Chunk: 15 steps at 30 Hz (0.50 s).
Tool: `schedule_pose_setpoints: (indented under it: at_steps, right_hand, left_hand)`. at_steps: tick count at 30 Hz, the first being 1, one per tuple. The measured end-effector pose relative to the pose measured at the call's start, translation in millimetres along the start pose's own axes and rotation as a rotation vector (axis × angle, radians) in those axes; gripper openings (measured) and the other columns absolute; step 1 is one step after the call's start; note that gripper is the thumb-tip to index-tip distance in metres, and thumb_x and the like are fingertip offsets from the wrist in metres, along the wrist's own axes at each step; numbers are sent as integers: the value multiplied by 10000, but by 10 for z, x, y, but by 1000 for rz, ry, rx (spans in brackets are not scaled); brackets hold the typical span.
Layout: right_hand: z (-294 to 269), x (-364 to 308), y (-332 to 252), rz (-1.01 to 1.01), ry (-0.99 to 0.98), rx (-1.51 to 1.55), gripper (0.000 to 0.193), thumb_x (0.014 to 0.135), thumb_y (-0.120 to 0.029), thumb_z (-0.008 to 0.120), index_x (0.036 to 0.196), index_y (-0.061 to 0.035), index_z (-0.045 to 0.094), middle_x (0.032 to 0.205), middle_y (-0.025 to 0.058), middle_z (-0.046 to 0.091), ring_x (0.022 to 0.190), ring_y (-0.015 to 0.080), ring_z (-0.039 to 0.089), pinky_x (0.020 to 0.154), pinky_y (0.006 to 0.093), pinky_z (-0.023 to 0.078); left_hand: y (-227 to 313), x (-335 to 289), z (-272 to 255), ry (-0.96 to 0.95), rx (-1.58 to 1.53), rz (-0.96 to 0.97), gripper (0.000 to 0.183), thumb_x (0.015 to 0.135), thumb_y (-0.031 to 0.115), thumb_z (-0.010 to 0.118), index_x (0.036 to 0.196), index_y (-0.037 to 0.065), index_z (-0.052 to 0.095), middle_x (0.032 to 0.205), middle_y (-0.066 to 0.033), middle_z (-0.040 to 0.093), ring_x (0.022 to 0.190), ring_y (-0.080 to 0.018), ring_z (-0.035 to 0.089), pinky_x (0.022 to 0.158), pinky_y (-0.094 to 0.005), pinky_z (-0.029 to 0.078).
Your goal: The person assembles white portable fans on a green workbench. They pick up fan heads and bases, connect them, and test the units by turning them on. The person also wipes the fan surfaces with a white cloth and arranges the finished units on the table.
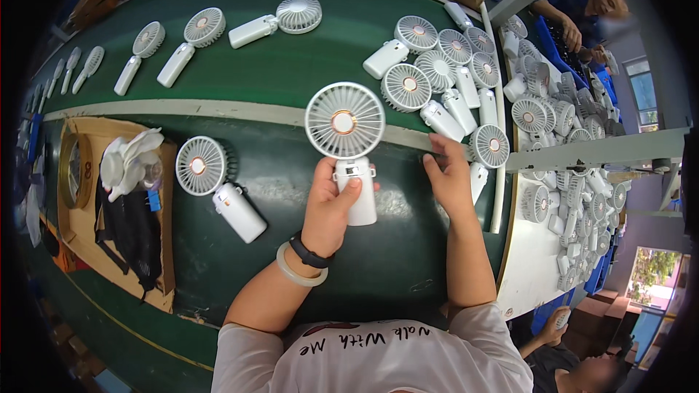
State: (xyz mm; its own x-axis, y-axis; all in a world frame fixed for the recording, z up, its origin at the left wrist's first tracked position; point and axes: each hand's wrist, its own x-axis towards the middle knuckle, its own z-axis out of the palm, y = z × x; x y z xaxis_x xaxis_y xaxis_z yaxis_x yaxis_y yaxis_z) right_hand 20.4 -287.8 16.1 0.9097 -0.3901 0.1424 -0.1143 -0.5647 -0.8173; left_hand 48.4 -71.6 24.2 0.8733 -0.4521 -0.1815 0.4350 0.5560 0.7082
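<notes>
A white handheld fan (344, 121) with a round grille and a copper-coloured ring at its centre stands upright in my left hand (327, 207). The thumb presses on its handle, and the fingers wrap behind it. To the right, my right hand (449, 172) is raised with its fingers apart and nothing in them, near a group of white fans. The closest of these is a fan (489, 146) just right of that hand. Another white fan (202, 166) lies on the dark green bench (306, 262), left of my left hand.
A cardboard box (75, 127) at left holds white gloves, a tape roll and black cloth. Several fans (204, 27) lie along the green belt (240, 80) beyond a pale rail. A white table (520, 247) at right is heaped with fans. A metal post (604, 149) juts in. Two people work at right.
</notes>
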Motion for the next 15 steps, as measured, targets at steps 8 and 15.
schedule_pose_setpoints:
  at_steps: [8,15]
  right_hand:
    - [117,469,-48,-173,149,-914,501,755,-150,653,1218,-29,505,993,170,545,931,343,526,883,413,399]
    - [94,444,-207,207,-162,84,532,874,-333,565,1316,-76,419,970,116,556,788,248,567,714,360,469]
  left_hand:
    - [-136,114,-36,66,95,34,363,903,75,528,1233,44,379,1125,-129,561,958,-211,592,853,-347,490]
    - [-111,99,-93,77,84,50,468,894,82,552,1297,75,314,1137,-117,541,954,-184,579,821,-332,502]
